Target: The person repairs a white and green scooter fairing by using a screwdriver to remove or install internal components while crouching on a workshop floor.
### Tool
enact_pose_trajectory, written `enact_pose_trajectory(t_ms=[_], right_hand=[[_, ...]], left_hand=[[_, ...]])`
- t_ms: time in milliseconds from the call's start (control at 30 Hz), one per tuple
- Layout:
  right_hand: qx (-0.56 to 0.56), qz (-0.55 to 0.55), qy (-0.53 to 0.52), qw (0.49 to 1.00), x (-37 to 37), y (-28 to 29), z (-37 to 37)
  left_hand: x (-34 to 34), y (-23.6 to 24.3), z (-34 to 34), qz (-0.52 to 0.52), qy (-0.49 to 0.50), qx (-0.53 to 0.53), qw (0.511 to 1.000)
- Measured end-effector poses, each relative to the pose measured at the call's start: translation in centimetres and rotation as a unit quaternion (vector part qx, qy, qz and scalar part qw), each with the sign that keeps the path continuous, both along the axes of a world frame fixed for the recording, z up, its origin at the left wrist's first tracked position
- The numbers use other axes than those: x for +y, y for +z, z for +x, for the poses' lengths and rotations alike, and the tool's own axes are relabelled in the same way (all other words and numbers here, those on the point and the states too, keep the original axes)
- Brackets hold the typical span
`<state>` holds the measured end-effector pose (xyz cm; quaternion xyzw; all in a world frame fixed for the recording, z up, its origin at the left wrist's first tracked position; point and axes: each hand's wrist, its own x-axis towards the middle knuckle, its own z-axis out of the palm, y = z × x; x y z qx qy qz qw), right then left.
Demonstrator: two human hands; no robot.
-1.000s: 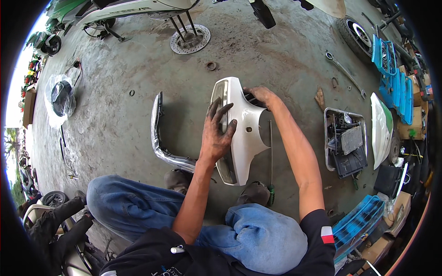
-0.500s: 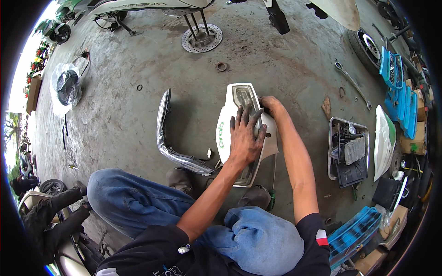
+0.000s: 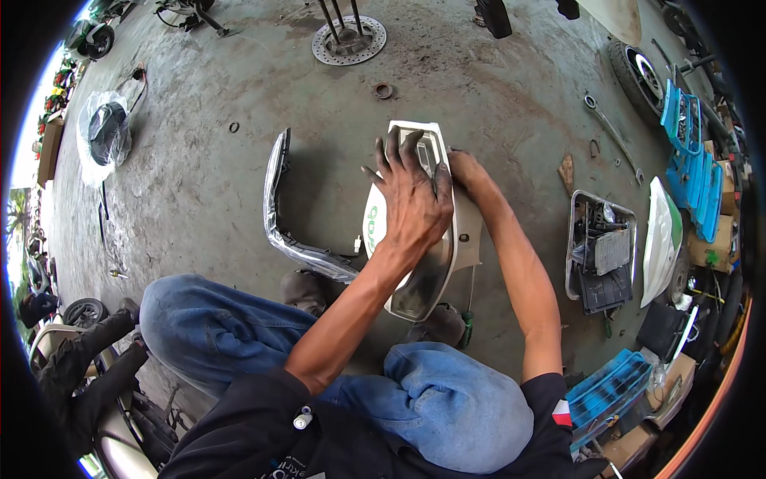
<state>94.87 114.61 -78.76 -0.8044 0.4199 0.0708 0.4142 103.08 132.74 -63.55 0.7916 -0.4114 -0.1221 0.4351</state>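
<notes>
In front of my knees stands a white motorcycle body panel [image 3: 469, 239] with a long clear lens [image 3: 419, 291] and green lettering on its left side. My left hand [image 3: 411, 195] lies over its upper part, fingers spread across the lens and the left edge. Along the right edge, my right hand [image 3: 469, 174] is curled against the panel, its fingertips hidden behind the rim. A bent, silvery lamp strip [image 3: 275, 215] lies to the left, near a small white connector [image 3: 357, 244]. Beside my right shoe is a green-handled screwdriver [image 3: 467, 329].
On the right are a metal tray [image 3: 572, 239] of dark parts, a white-green panel [image 3: 661, 243], a wrench [image 3: 614, 140] and blue grilles [image 3: 610, 391]. Ahead stands a brake disc [image 3: 323, 49] with rods. A plastic-wrapped part [image 3: 105, 136] lies far left.
My left hand has slid up and leftward over the panel, its fingers spreading past the left edge. The panel is slightly turned, while my right hand stays at its right edge.
</notes>
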Motion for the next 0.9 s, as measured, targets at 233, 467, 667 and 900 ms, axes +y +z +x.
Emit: enact_pose_trajectory(t_ms=[233,467,667,900], right_hand=[[-0.018,0.114,-0.119,0.986,4.7,5.2,1.3],[-0.201,0.415,-0.265,0.847,6.6,9.7,-1.3],[-0.215,0.364,-0.223,0.878,9.3,13.7,-3.2],[-0.264,0.388,-0.243,0.849,10.4,14.4,-4.1]], left_hand=[[4.5,-0.9,5.9,0.104,0.063,0.113,0.986],[5.3,-0.6,8.9,0.169,-0.053,0.456,0.872],[6.8,1.9,7.1,0.122,-0.026,0.474,0.872],[6.2,3.1,6.9,0.146,-0.079,0.400,0.902]])
